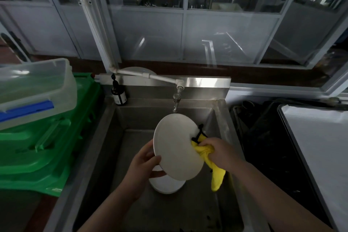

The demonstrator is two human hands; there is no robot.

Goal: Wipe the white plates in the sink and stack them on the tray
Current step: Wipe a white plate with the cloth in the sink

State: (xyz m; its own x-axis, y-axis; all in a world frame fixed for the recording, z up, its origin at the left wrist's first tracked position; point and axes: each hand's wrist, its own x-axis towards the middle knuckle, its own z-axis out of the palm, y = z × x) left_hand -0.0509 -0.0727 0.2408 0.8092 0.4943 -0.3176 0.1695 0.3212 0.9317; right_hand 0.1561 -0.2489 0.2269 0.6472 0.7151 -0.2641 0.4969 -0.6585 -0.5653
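Left hand grips tilted white plate over sink; right hand clutches yellow cloth against it.

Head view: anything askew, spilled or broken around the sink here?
Nothing broken or spilled shows. Only the clear container at the left sits tilted on the green crates; the held plate looks intact.

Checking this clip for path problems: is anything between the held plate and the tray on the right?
Nothing visible blocks it. The left hand holds the plate tilted above the sink while the right hand presses the yellow cloth to it. Only the sink's right wall and a dark crate lie before the tray, both lower.
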